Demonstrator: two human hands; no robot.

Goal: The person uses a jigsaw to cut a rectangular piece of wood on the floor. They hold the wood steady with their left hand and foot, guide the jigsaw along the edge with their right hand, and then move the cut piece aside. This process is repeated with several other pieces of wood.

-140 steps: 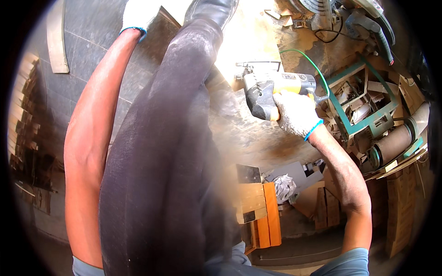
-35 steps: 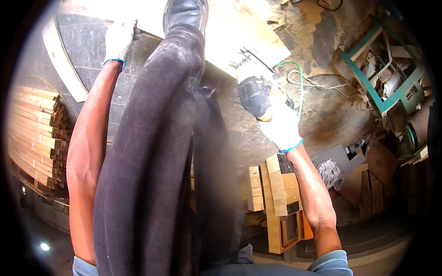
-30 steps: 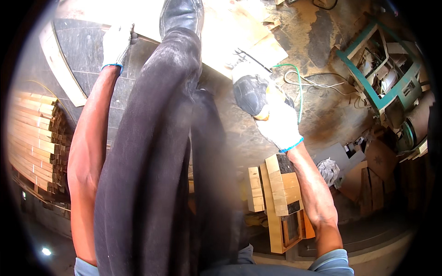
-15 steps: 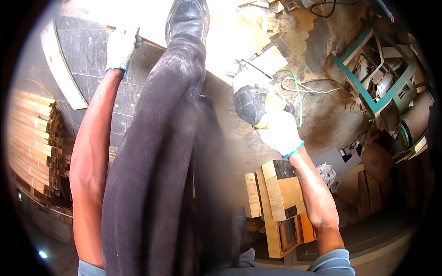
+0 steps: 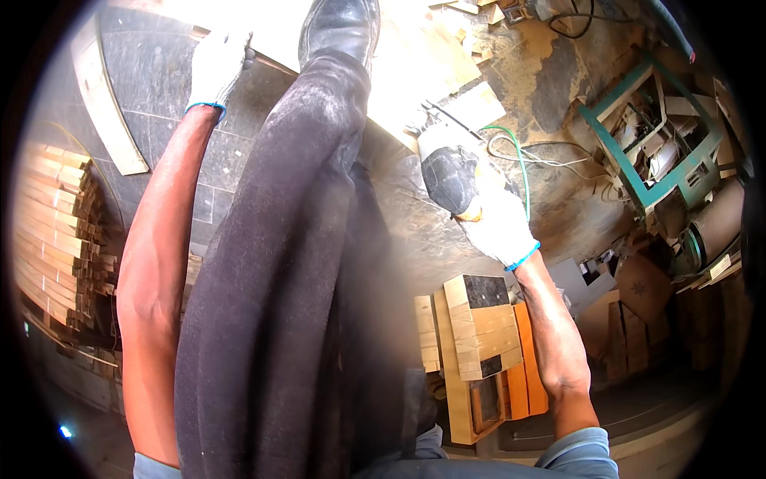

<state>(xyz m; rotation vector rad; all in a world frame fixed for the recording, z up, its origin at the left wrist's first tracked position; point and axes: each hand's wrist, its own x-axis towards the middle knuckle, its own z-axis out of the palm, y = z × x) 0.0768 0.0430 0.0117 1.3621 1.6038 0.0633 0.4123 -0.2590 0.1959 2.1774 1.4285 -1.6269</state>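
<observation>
A pale wooden board (image 5: 431,52), washed out by glare, lies across the upper middle. My left hand (image 5: 218,68), in a white knit glove with a blue cuff, grips its near edge at the left; the fingertips fade into the brightness. My right hand (image 5: 499,227), gloved alike, is closed around a dark hand-held power tool (image 5: 449,180) at the board's near right corner. A thin metal rod sticks out at the tool's front; its working end is lost in glare and dust. My dark shoe (image 5: 341,36) presses on the board between both hands.
Left are a curved wooden strip (image 5: 112,112) and stacked wood slats (image 5: 52,231). Wooden boxes (image 5: 487,327) stand below my right forearm. A green cord (image 5: 523,160) loops beside the tool. Far right is a teal metal frame (image 5: 650,195). Offcuts (image 5: 479,52) and sawdust litter the floor.
Both hands, the tool and my shoe sit slightly farther right in the picture; the surroundings have shifted a little too. Both grips stay the same.
</observation>
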